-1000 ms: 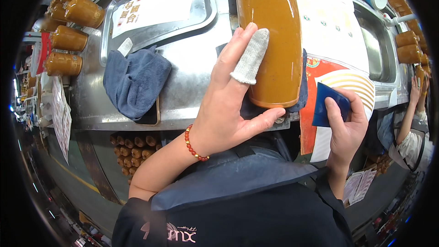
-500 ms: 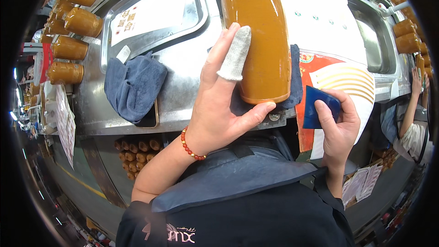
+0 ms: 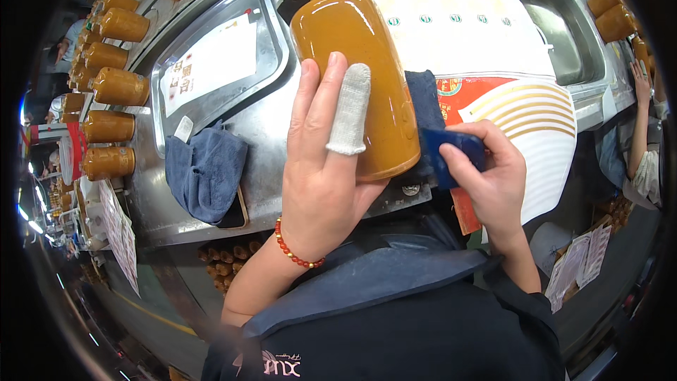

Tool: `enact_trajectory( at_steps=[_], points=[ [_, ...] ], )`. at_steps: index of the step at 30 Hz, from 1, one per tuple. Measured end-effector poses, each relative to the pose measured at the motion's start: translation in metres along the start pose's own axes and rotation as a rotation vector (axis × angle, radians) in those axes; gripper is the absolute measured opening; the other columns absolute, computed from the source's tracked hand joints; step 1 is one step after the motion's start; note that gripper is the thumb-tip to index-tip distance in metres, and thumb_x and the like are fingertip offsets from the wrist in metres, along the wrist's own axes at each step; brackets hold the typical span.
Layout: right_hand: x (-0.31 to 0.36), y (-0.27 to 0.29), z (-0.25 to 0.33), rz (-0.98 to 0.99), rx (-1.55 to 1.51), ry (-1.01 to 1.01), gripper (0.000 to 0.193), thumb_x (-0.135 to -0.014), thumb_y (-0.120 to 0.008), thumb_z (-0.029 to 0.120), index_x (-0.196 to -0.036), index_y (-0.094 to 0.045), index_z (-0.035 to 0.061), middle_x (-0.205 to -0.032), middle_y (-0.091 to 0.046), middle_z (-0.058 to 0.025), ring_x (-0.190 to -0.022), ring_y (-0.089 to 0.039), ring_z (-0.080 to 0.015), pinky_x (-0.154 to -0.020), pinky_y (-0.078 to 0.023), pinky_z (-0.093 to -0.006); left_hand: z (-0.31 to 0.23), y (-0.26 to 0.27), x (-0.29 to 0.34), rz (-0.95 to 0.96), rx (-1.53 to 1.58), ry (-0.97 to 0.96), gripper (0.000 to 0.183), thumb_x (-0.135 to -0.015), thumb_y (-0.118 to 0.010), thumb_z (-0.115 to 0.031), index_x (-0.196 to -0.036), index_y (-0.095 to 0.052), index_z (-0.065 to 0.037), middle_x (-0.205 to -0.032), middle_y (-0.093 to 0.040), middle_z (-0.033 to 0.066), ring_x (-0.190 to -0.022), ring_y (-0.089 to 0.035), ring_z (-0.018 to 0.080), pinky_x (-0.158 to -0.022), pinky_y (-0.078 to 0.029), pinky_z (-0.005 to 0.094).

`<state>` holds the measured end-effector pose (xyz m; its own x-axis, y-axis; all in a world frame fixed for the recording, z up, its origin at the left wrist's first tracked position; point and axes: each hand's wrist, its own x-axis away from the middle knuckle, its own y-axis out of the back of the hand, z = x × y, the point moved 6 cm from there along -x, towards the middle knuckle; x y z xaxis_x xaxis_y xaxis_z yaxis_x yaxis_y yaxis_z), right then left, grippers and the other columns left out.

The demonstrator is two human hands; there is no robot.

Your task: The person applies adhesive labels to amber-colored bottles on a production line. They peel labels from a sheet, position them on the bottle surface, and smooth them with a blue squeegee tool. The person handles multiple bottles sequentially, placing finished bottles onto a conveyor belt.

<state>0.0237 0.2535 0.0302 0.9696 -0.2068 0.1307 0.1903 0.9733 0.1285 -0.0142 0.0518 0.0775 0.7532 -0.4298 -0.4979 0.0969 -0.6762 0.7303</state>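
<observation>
Left hand [image 3: 321,183], wearing a red bead bracelet [image 3: 296,252] and a white fabric finger cot [image 3: 350,111] on one finger, wraps the lower body of a large bottle [image 3: 356,63] filled with orange-brown liquid; fingers lie along its side and the thumb presses near its base. Bottle lies tilted over the steel bench [image 3: 257,141], neck pointing away from the person. Right hand [image 3: 486,180] pinches a small dark blue card-like piece [image 3: 451,152] just beside the bottle's base, close to a dark blue cloth [image 3: 427,109] behind it. Folded blue towel [image 3: 204,169] rests on the bench to the left, below a steel tray [image 3: 211,63] carrying a white sheet. Rows of similar filled bottles [image 3: 113,85] stand at far left. Red-and-white printed sheets [image 3: 522,120] cover the bench at right.
</observation>
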Motion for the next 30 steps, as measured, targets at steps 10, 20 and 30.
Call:
enact_trajectory(
  at_steps=[10,20,30],
  points=[
    [0.002,-0.009,0.025,0.077,0.176,0.317,0.021,-0.082,-0.079,0.000,-0.103,-0.072,0.0011,-0.085,-0.068,-0.0070,-0.075,-0.064,-0.0131,-0.069,-0.050,-0.0257,0.011,-0.006,0.011,-0.012,0.009,-0.016,0.101,-0.077,-0.090,-0.020,-0.157,-0.034,0.006,-0.165,-0.024,0.0244,-0.154,-0.027,0.0424,-0.123,-0.029,0.0478],
    [0.009,0.018,0.005,-0.048,-0.043,0.035,0.019,-0.092,-0.072,-0.003,-0.111,-0.067,-0.0032,-0.095,-0.066,-0.0021,-0.085,-0.061,-0.0064,-0.075,-0.051,-0.0210,0.021,-0.006,0.017,0.016,0.239,0.066,0.114,-0.076,-0.090,-0.027,-0.161,-0.021,0.004,-0.166,-0.018,0.0215,-0.154,-0.026,0.0362,-0.123,-0.028,0.0447],
    [0.011,0.014,0.009,-0.019,-0.051,0.067,0.020,-0.092,-0.072,-0.003,-0.111,-0.067,-0.0040,-0.096,-0.065,-0.0017,-0.085,-0.060,-0.0064,-0.076,-0.050,-0.0209,0.022,-0.008,0.022,0.016,0.282,0.106,0.107,-0.081,-0.084,-0.026,-0.161,-0.019,0.004,-0.165,-0.019,0.0196,-0.152,-0.028,0.0326,-0.122,-0.028,0.0427]
  ],
)
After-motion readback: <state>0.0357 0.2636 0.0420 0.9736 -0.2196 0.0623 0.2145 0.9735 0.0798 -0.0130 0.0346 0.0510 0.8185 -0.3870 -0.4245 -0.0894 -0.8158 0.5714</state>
